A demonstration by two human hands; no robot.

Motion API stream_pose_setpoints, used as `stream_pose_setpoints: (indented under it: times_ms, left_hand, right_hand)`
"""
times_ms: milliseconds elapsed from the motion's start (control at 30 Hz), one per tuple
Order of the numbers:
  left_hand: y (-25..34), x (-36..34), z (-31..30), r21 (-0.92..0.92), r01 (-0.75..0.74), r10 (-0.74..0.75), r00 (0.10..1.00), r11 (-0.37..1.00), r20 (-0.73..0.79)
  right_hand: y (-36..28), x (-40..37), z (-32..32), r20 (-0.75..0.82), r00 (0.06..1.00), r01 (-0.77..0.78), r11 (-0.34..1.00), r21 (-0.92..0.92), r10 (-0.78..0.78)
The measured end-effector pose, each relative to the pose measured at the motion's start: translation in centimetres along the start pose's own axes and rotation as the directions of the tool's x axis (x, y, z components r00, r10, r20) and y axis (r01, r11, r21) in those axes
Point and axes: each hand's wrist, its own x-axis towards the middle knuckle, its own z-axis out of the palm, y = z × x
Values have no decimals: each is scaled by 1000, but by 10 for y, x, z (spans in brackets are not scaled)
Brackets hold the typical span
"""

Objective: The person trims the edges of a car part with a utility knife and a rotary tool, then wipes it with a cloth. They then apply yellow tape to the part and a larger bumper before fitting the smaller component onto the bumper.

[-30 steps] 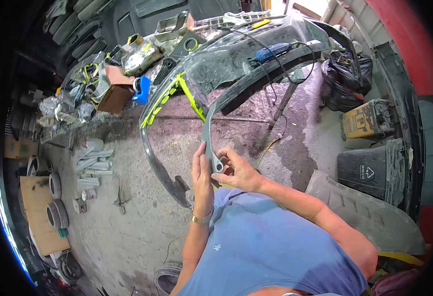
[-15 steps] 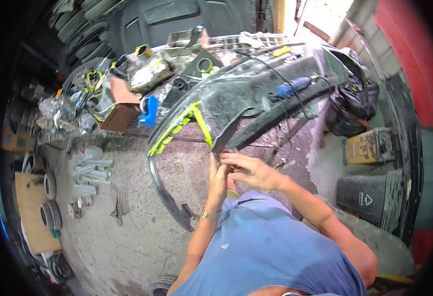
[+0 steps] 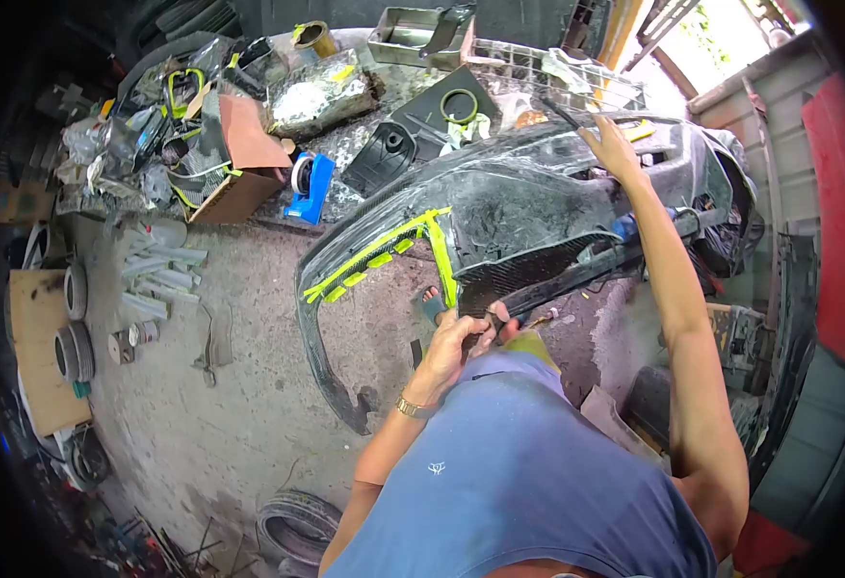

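A black car bumper (image 3: 538, 207) lies across in front of me, its left opening edged with yellow-green masking tape (image 3: 374, 252). My left hand (image 3: 453, 342) is closed around the bumper's near edge, below the mesh grille (image 3: 528, 270). Stretched over to the far side, my right hand (image 3: 617, 152) has its fingertips at a thin black cable (image 3: 559, 113) and appears to pinch it. Part of a blue power tool (image 3: 624, 226) shows behind my right forearm, which hides the rest.
Beyond the bumper, a cluttered bench holds a blue tape dispenser (image 3: 311, 190), a cardboard box (image 3: 239, 202) and a metal tray (image 3: 420, 39). Pale strips (image 3: 162, 275) and a tyre (image 3: 299, 525) lie on the floor to the left. Black bags (image 3: 726, 252) sit at the right.
My right hand has left my left hand and reached far across the bumper. The cable no longer crosses the bumper's face. The bumper appears turned, showing more of its grille.
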Motion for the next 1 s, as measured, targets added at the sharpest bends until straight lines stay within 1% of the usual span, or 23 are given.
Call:
stream_pose_setpoints:
  times_ms: [67,100,167,233,300,367,433,467,500,533,567,600,633,667,700,733,767,800,833,900,933,967,1000]
  left_hand:
    - [-5,3,-4,33,1,-1,1000,999,5]
    - [-3,2,-2,21,-5,5,1000,1000,-16]
    - [7,0,9,-34,6,-2,993,999,119]
    - [7,1,21,-43,-49,53,992,998,113]
    - [2,2,28,-104,-44,59,987,994,146]
    - [0,7,37,-92,-67,82,982,994,169]
    - [-3,11,47,-31,-117,120,984,993,128]
    - [-5,14,48,-23,-104,106,983,994,149]
    - [-8,17,46,-1,-124,124,986,992,109]
    - [-10,22,47,20,-129,126,988,992,94]
    - [-12,25,51,81,-144,141,989,986,43]
    - [-19,30,47,98,-140,140,990,985,8]
    - [-25,34,48,94,-184,189,981,978,-53]
    - [-27,39,53,78,-194,203,970,978,-131]
    - [-31,43,46,2,-162,162,984,987,-79]
    - [-35,49,44,-92,-160,152,985,983,-83]
    - [-37,54,45,-186,-162,146,984,969,-98]
    - [-36,59,48,-178,-153,142,987,972,-74]
    - [-36,62,52,-121,-192,182,979,974,-93]
    - [-32,70,59,-60,-234,227,968,970,-104]
    - [-30,72,63,6,-240,239,961,971,-137]
    - [-30,74,68,71,-244,253,952,967,-173]
    - [-31,77,75,150,-261,291,926,954,-241]
  right_hand:
    - [13,20,27,197,967,-132,981,-142,159]
    - [19,27,38,214,967,-114,985,-133,141]
    - [26,44,54,224,965,-100,979,-179,140]
    - [27,59,66,192,975,-92,988,-120,114]
    - [26,66,66,272,953,-82,978,-192,133]
    - [36,75,67,291,950,-58,979,-193,114]
    - [56,83,67,288,953,-83,995,-57,96]
    - [67,81,61,167,986,-31,997,72,18]
    - [99,91,67,241,969,-79,992,99,53]
    - [67,76,9,267,959,-143,973,181,91]
    - [70,58,-23,264,953,-229,921,315,146]
    - [57,38,-66,348,901,-400,809,431,260]
    - [100,17,-54,24,993,-113,861,495,116]
    - [52,-10,-131,228,921,-387,787,480,314]
    - [68,-35,-142,124,941,-333,798,503,314]
    - [69,-59,-163,273,851,-516,621,590,448]
    - [80,-82,-165,202,883,-438,589,679,423]
    - [103,-106,-157,175,895,-414,622,664,410]
    - [107,-125,-158,219,859,-481,580,657,463]
    - [133,-164,-126,-7,912,-355,796,491,411]
    - [121,-170,-132,0,913,-360,805,472,408]
    - [122,-180,-124,106,880,-448,736,508,462]
    - [115,-184,-121,150,887,-451,749,485,437]
